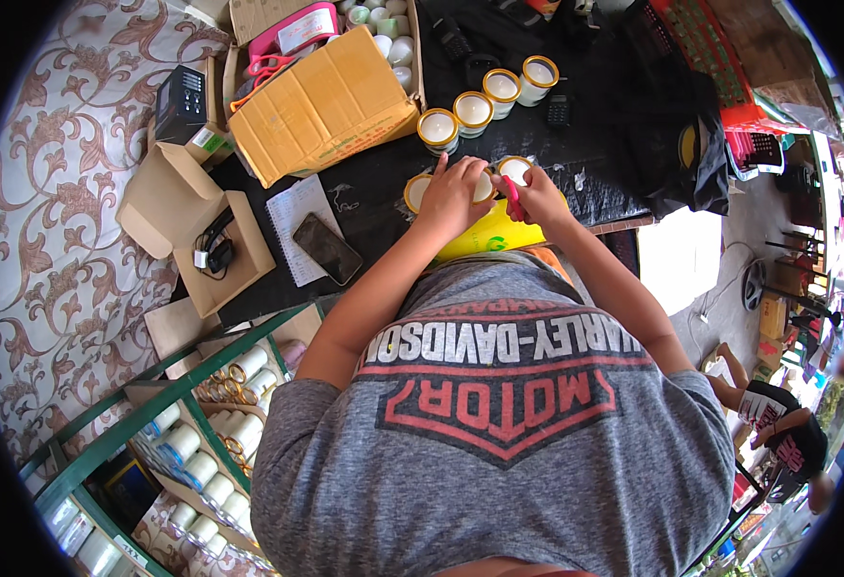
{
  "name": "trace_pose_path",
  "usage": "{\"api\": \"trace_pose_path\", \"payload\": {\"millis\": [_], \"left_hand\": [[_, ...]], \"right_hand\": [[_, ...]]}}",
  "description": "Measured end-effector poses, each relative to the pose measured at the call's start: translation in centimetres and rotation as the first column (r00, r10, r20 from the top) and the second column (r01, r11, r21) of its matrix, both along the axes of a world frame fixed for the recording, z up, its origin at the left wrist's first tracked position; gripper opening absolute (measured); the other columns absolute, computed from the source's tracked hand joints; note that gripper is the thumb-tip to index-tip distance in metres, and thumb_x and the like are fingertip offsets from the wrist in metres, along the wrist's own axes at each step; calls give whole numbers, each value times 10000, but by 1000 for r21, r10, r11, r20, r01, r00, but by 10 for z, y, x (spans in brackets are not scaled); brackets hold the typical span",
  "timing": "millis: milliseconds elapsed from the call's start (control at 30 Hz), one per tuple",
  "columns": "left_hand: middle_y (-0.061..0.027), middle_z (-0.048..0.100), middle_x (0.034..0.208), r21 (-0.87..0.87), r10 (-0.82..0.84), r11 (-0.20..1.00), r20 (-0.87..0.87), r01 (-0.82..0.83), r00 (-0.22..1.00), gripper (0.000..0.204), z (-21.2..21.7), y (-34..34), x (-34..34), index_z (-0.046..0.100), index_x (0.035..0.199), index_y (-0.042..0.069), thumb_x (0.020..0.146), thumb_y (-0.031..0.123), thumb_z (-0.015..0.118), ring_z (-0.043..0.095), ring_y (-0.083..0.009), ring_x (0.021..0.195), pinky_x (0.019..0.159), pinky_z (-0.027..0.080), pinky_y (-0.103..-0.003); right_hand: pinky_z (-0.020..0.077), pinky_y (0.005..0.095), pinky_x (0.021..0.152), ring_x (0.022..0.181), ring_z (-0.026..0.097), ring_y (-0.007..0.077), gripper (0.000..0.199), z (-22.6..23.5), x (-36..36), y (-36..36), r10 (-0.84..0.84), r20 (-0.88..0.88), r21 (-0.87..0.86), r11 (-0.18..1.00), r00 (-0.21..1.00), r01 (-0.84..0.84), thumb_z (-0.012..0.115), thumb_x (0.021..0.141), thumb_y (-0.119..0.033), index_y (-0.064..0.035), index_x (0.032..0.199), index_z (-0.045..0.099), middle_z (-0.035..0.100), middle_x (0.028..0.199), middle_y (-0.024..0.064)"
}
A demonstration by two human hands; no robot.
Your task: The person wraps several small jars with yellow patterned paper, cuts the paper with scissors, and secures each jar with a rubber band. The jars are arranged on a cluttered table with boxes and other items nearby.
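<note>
"Candles are set in two groups on the black-covered desk — what is hidden among the nearer three?"

"The middle candle is partly covered by the left hand, and its wick cannot be made out. The left candle is overlapped by the same hand, the right candle by the right hand."

"How are the fingers placed?"

"Those of the right are clamped on a pink-handled tool, its working end lost beside the middle candle. Those of the left are held over that candle; whether anything is pinched there cannot be told."

"And what is found around?"

"Farther back, four gold-rimmed candles are lined up slantwise, with a small black keypad device near them. At the left, a spiral notebook is partly covered by a phone; beside it stands an open carton. The contents of the cardboard box are partly screened by its flap. Close below the near candles, a yellow package is cut off by the wearer's body."

"Can any writing be made out?"

"Bold lettering is shown upside down on the grey T-shirt. Green print is borne by the package — partly covered — and the notebook's handwriting is too small to be read."
</note>
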State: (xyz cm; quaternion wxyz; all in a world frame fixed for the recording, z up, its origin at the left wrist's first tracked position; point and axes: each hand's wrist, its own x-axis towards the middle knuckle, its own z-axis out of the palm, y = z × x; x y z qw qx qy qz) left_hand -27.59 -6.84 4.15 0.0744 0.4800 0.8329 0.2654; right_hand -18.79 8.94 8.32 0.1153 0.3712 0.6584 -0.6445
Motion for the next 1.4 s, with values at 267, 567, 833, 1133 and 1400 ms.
{"api": "trace_pose_path", "payload": {"millis": [267, 567, 833, 1133, 1400], "left_hand": [[-91, 560, 1199, -2, 21, 1000, 6, -21, 1000, 577, 6, -1, 2, 495, 1203, 76, 719, 238, 763, 531, -253, 1168, 1094, 296, -503], [-94, 573, 1150, -29, 93, 995, -63, -95, 994, 636, 1, 1, 4, 487, 1215, 67, 701, 305, 776, 551, -237, 1133, 1123, 233, -512], [-89, 572, 1188, -141, 9, 990, -90, -22, 996, 764, 3, 5, -5, 441, 1288, 62, 672, 346, 793, 527, -221, 1175, 1145, 185, -508], [-107, 595, 1158, -137, 102, 984, -104, -115, 989, 735, -6, 5, 1, 450, 1263, 45, 659, 291, 790, 555, -226, 1141, 1144, 179, -514], [-89, 619, 1092, -70, 162, 984, -60, -166, 985, 782, -1, 19, 11, 447, 1301, 74, 630, 266, 799, 588, -232, 1079, 1131, 193, -543]], "right_hand": [[411, 227, 423, 495, 559, 105, 608, -16, -6, 5, 41, -81, 29, 999, 996, -39, 794, 742, -453, -8, 913, 417, 569, 603, 65], [488, 274, 537, 611, 633, 145, 418, -29, 9, 43, -151, -292, 177, 962, 944, 208, 750, 809, -359, -42, 919, 501, 620, 675, 71], [510, 439, 778, 877, 640, 382, 242, -113, 50, 131, 230, -14, 805, 580, 973, -126, 610, 869, -228, -22, 994, 596, 663, 871, 210], [445, 406, 966, 1176, 506, 329, 788, -34, 16, 36, 532, -227, 818, 558, 815, -137, 791, 725, -332, -36, 1347, 409, 511, 1279, 176], [472, 403, 936, 1103, 528, 335, 676, -38, 15, 43, 531, -100, 858, 474, 841, -197, 759, 680, -204, -64, 1273, 465, 538, 1209, 128]]}}
